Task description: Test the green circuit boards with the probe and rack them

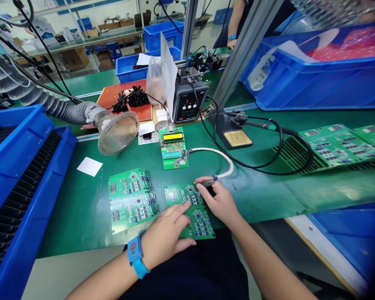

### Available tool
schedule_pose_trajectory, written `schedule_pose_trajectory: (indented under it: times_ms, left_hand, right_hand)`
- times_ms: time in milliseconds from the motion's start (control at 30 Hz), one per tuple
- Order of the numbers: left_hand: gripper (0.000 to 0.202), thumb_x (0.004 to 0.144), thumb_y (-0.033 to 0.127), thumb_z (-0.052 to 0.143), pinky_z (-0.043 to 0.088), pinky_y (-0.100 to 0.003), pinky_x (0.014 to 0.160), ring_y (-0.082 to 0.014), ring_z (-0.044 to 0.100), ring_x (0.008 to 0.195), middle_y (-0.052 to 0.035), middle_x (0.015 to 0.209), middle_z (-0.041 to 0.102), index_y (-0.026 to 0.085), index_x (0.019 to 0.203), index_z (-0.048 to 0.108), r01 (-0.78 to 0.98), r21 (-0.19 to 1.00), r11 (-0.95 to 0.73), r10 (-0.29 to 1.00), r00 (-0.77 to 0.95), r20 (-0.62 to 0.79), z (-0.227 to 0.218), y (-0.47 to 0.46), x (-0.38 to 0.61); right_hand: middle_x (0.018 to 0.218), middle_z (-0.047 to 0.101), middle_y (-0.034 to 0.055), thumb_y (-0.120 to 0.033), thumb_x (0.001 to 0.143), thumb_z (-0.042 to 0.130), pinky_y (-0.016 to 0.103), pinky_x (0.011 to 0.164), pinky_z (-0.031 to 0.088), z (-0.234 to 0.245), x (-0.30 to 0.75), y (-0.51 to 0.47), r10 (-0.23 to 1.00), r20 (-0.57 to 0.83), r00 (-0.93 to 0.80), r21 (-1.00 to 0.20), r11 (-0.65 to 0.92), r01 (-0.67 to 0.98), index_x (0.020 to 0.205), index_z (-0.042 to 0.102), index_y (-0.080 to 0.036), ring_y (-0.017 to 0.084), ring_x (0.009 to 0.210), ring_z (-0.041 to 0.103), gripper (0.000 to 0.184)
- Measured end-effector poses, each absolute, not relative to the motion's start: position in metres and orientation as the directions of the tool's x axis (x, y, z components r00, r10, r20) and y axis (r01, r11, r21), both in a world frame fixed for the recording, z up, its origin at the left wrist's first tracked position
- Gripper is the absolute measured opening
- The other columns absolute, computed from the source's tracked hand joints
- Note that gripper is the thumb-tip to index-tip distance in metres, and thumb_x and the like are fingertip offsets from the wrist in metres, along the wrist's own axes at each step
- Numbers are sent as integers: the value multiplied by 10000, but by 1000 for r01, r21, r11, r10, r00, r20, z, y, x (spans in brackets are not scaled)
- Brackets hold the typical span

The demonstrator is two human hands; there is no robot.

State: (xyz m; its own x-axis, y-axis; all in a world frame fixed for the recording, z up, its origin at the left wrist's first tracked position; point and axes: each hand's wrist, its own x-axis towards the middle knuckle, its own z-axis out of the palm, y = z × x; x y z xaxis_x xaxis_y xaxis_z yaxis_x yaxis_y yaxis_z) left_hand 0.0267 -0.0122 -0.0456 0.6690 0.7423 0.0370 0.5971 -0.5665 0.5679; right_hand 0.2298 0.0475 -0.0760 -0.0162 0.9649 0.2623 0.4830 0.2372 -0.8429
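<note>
A green circuit board (196, 217) lies at the near edge of the green table. My left hand (166, 234), with a blue wrist strap, rests flat on the board's left half, fingers stretched out. My right hand (217, 199) is closed on a small dark connector (208, 182) at the board's upper right corner. A white sleeved cable (220, 155) runs from that connector to a small green tester board with a yellow display (173, 146). A stack of similar green boards (131, 198) lies just to the left.
A fume extractor hose with a clear funnel (115, 130) reaches in from the left. A soldering station (189, 102) and iron stand (236, 135) sit behind. Blue bins (17, 175) flank both sides. More boards (337, 143) lie on the right. Another person's arm (234, 25) shows at the back.
</note>
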Motion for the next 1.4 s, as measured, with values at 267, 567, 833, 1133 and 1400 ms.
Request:
schedule_pose_trajectory:
  times_ms: [267,567,833,1133,1400]
  left_hand:
    - [401,742,315,803,407,-425,1073,-288,403,1329,-144,1450,416,170,1013,545,596,575,-560,746,664,39,-45,-14,28]
    - [381,755,273,795,409,-439,1072,-295,417,1315,-139,1447,420,167,1014,536,595,574,-563,747,663,45,-44,-14,30]
    - [394,737,266,811,413,-439,1071,-304,423,1310,-151,1438,433,156,1003,542,606,575,-550,753,657,29,-43,-14,30]
    - [389,733,268,814,403,-420,1078,-287,419,1313,-133,1445,427,165,990,540,631,555,-542,764,645,14,-43,-15,32]
    - [376,752,308,796,407,-435,1073,-287,453,1283,-107,1448,432,173,999,547,678,480,-557,768,640,-12,-37,-16,35]
  right_hand:
    - [898,654,57,-222,892,534,339,804,525,-80,245,0,951,297,-86,-866,306,395,917,592,-226,208,909,640,64]
    - [909,617,57,-166,874,542,345,812,510,-79,242,-4,919,371,-138,-783,389,486,917,577,-228,208,917,616,83]
    - [904,607,52,-140,879,529,330,807,504,-80,243,-5,897,409,-165,-757,435,488,937,557,-227,197,915,609,108]
    - [858,612,49,-118,847,541,356,784,509,-83,239,-4,849,502,-163,-677,504,536,911,557,-223,214,884,608,123]
    - [889,617,60,-113,865,537,378,836,489,-83,241,-6,863,472,-177,-701,490,518,948,569,-213,222,939,593,134]
